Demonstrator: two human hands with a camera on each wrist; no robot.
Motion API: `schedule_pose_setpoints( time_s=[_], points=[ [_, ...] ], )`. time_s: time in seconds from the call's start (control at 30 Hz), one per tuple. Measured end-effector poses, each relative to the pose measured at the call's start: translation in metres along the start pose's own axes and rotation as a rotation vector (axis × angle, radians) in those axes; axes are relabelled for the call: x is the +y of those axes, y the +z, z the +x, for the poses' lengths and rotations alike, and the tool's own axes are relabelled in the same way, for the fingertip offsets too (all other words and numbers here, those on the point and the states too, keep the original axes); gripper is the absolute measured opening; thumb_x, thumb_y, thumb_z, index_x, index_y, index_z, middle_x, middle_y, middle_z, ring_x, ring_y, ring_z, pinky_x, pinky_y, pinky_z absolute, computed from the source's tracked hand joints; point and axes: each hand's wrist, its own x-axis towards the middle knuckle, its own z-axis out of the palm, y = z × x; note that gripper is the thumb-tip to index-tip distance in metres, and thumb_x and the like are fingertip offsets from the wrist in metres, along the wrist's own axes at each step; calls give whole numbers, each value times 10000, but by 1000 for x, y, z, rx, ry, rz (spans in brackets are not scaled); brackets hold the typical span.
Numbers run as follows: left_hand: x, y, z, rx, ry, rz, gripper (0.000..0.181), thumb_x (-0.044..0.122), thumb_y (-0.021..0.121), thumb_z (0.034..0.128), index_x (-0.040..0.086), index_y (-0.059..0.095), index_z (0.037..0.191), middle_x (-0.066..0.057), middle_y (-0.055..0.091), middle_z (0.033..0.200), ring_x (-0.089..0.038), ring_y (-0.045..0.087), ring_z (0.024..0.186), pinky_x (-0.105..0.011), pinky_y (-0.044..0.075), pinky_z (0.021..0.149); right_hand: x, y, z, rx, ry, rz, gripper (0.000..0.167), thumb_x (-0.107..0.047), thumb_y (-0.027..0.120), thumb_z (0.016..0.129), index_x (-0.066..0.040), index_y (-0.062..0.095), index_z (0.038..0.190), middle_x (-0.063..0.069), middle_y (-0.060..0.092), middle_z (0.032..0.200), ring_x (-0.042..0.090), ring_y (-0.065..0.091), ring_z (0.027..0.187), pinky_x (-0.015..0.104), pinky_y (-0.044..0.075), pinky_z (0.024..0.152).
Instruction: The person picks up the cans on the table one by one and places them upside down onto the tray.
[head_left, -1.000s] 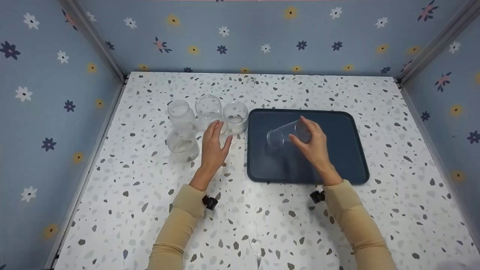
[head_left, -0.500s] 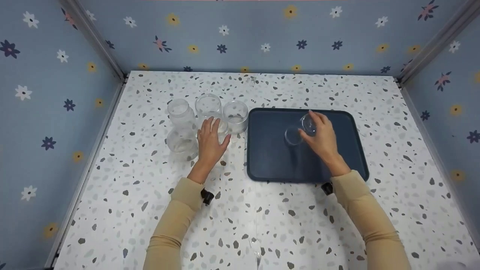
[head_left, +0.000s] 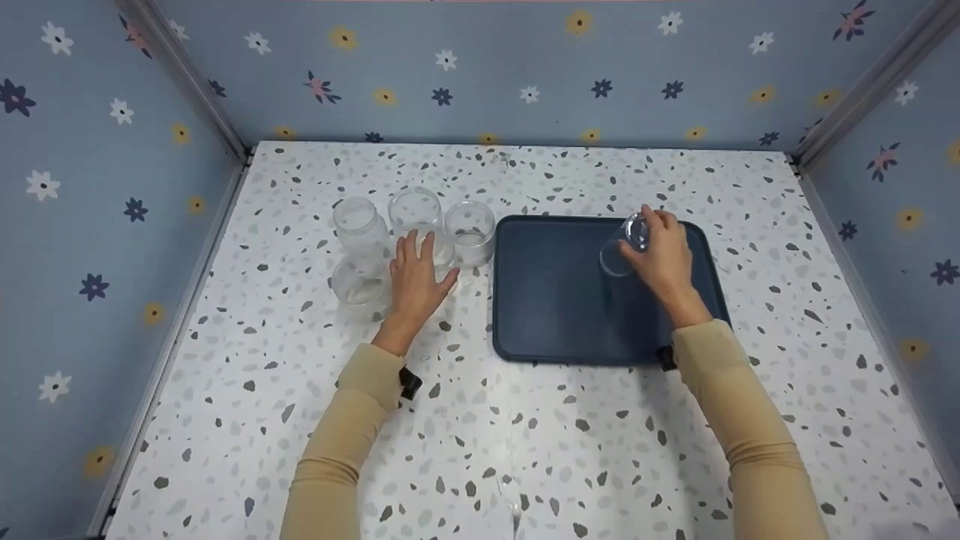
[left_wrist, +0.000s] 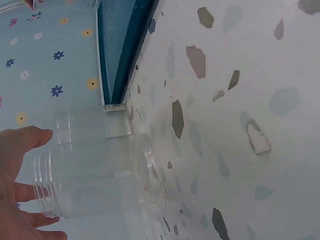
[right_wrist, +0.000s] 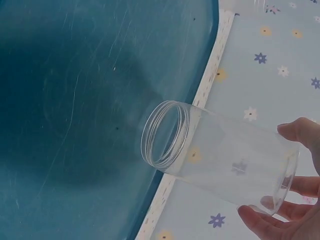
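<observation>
My right hand (head_left: 661,251) grips a clear threaded-mouth jar (head_left: 616,259) by its base end, above the dark blue tray (head_left: 551,315). In the right wrist view that jar (right_wrist: 225,155) is tilted, its mouth toward the tray. My left hand (head_left: 414,281) is spread over a clear jar (head_left: 442,251) standing on the table. The left wrist view has the fingers (left_wrist: 42,220) beside that jar's threaded rim and the thumb away from it; contact is unclear. Around it stand more clear jars: a back-left jar (head_left: 358,219), a front-left jar (head_left: 358,285), a back jar (head_left: 415,208) and a right-hand jar (head_left: 471,232).
The white speckled table (head_left: 480,420) bears the jars on the left and the tray on the right. Flowered blue panels (head_left: 495,67) stand behind and at both sides. The right-hand jar stands close to the tray's left edge.
My right hand has carried its jar to the right and back over the tray, turning it from nearly sideways to mouth down. My left hand has shifted slightly left, fingers spreading over the jar.
</observation>
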Motion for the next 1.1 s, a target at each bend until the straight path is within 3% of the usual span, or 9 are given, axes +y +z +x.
schedule_pose_setpoints(
  time_s=[0.3,0.63,0.83,1.1],
  points=[
    [1,-1,4,-1,13,36,713,364,657,774,-2,367,1312,-238,340,1265,-366,334,1151,-499,370,797,10,-5,16,-11,49,-34,639,-243,654,786,-6,390,1318,243,394,1247,397,386,1118,542,358,864],
    [6,-2,9,-43,8,49,734,367,662,773,-7,352,1323,-232,359,1243,-360,361,1120,-487,391,771,21,-13,35,-22,142,-98,633,-243,621,791,-19,374,1329,264,368,1248,421,384,1095,568,374,819],
    [7,0,13,-70,1,84,744,377,657,774,-7,340,1327,-225,367,1224,-355,384,1090,-469,416,741,27,-16,40,-23,178,-125,617,-240,588,796,9,373,1319,283,360,1245,444,370,1107,593,356,826],
    [9,1,15,-57,-8,95,737,374,660,773,-21,351,1312,-224,388,1199,-352,410,1048,-465,435,716,38,-24,43,-56,220,-138,641,-247,602,812,45,340,1320,309,337,1246,466,339,1125,593,348,837]
  ],
)
